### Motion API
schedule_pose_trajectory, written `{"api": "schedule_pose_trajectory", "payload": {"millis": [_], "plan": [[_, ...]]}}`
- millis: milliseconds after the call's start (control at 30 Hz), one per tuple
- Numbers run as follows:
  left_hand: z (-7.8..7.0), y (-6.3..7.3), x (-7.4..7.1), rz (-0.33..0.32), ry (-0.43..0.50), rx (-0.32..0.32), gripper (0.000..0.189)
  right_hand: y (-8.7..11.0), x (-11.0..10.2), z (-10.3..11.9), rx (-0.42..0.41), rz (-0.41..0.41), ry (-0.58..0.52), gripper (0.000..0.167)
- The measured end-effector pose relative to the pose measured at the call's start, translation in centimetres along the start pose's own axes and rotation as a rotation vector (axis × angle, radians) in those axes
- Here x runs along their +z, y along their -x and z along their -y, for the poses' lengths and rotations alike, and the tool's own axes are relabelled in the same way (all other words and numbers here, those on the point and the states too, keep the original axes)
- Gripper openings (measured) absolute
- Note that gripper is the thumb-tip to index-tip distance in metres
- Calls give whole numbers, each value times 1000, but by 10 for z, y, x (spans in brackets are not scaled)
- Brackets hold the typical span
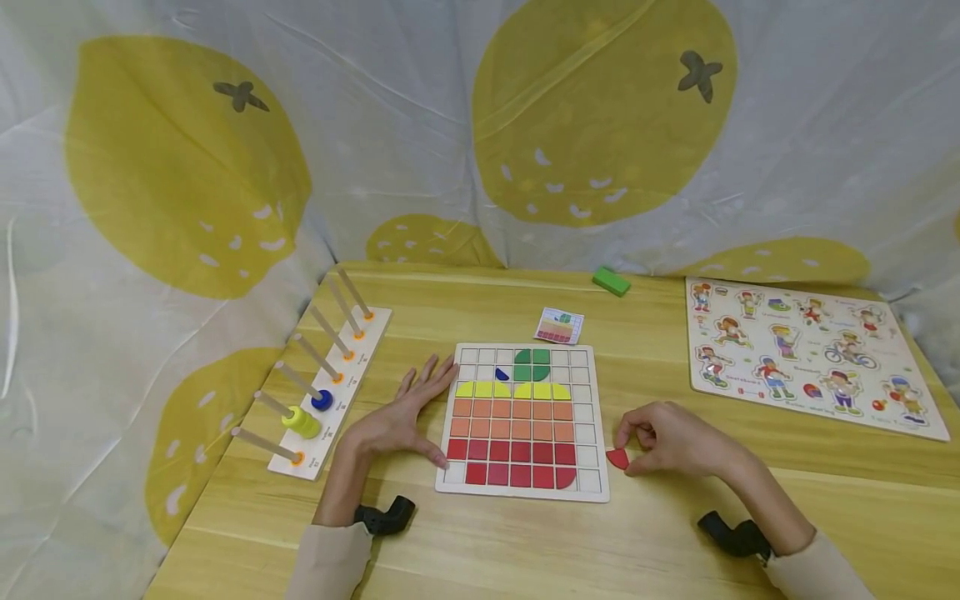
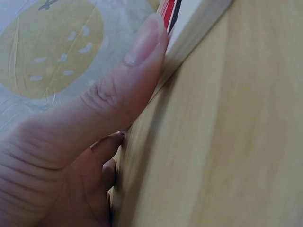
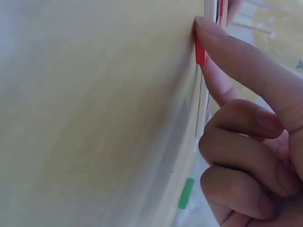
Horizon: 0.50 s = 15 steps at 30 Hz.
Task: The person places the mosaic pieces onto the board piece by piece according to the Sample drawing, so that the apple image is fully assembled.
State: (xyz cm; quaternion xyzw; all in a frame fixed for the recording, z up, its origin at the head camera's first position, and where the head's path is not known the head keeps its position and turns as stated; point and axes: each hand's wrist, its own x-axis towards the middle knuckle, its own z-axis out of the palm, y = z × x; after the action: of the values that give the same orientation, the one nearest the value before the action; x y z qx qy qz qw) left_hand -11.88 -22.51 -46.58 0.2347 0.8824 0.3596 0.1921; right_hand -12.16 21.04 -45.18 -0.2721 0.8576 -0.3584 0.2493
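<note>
A white gridded wooden board [image 1: 525, 495] lies in front of me, filled with rows of red, orange and yellow tiles, with green pieces and one blue piece above them. The lower-left cell is bare, and a rounded red tile [image 1: 566, 477] ends the bottom row. Along the board's left edge my left hand [image 1: 393, 423] rests with fingers spread, its thumb [image 2: 142, 52] at the lower-left corner. My right hand [image 1: 671, 439] pinches a red quarter-round tile [image 1: 617, 458] between thumb and index finger, just right of the board; the other fingers are curled in the right wrist view.
Behind the board lies a small pattern card [image 1: 558, 326], with a green block [image 1: 611, 282] farther back. A peg stand [image 1: 378, 329] with yellow and blue rings is on the left. On the right lies a sports picture puzzle [image 1: 750, 392]. A lemon-print curtain [image 1: 420, 125] borders the table.
</note>
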Motion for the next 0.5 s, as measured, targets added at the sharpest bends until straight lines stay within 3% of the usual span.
{"api": "schedule_pose_trajectory", "payload": {"millis": [267, 400, 500], "plan": [[1, 0, 1, -3, 5, 2, 139, 3, -8, 2, 11, -46, -1, 16], [1, 0, 1, 0, 3, -2, 139, -4, -6, 29, 13, -76, -28, 19], [0, 0, 1, 3, 0, -4, 138, -24, 16, 61, -16, -85, -33, 20]]}}
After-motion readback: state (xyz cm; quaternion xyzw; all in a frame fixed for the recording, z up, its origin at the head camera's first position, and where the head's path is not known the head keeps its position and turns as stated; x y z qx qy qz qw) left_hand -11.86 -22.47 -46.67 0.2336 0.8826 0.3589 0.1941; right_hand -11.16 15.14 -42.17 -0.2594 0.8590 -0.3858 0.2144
